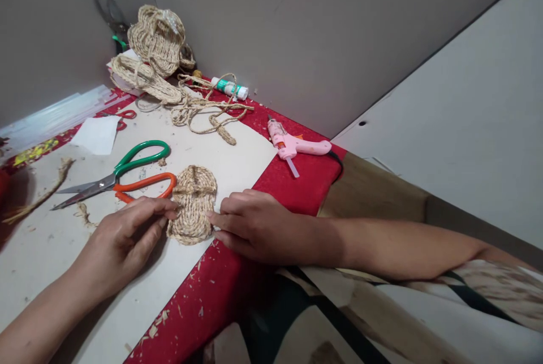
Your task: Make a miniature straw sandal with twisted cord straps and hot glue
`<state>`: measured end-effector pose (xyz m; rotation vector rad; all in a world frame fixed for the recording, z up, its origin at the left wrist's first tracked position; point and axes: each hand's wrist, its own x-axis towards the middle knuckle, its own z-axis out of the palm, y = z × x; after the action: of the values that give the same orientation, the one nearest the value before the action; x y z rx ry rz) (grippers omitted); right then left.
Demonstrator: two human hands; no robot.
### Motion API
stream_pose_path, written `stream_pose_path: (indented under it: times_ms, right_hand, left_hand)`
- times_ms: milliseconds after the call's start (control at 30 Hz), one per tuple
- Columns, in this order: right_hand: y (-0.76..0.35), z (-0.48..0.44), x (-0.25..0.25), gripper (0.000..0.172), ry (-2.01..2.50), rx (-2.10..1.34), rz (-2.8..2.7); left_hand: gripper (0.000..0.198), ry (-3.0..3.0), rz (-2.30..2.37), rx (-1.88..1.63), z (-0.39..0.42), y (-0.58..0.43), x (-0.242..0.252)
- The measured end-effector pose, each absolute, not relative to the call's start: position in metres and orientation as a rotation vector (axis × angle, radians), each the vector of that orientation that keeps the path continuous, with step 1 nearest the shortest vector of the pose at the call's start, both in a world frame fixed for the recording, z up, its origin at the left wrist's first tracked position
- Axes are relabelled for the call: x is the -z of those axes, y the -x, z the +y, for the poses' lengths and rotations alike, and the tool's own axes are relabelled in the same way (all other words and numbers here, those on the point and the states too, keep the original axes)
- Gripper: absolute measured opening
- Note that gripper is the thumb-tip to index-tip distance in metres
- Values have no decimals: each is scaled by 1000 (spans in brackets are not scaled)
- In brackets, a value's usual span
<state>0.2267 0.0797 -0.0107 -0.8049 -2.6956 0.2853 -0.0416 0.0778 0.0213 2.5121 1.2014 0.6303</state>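
Observation:
A small figure-eight-shaped piece of braided straw (193, 211), with a strip across its upper part, lies flat on the white board. My left hand (123, 239) pinches its left edge between thumb and fingers. At the opposite edge my right hand (257, 225) is closed, with curled fingers and a fingertip pressed on the straw. Just beyond my left hand lie scissors (106, 183) with one green and one orange handle, their blades apart and pointing left. The undersides of my fingers are hidden.
Braided straw shapes (156, 42) and loose cord (199, 112) are heaped at the back corner. A pink glue gun (292, 141) rests on the red cloth (297, 189) at right. Clear glue sticks (63, 115), white paper (97, 134) and a glue tube (229, 87) lie around the board.

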Motion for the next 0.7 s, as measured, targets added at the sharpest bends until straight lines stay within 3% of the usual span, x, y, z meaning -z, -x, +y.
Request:
stream_pose_path:
  times_ms: [700]
  right_hand:
    - [-228, 78, 11, 31, 753, -204, -2692]
  left_hand:
    - [15, -2406, 1402, -755, 67, 27, -16]
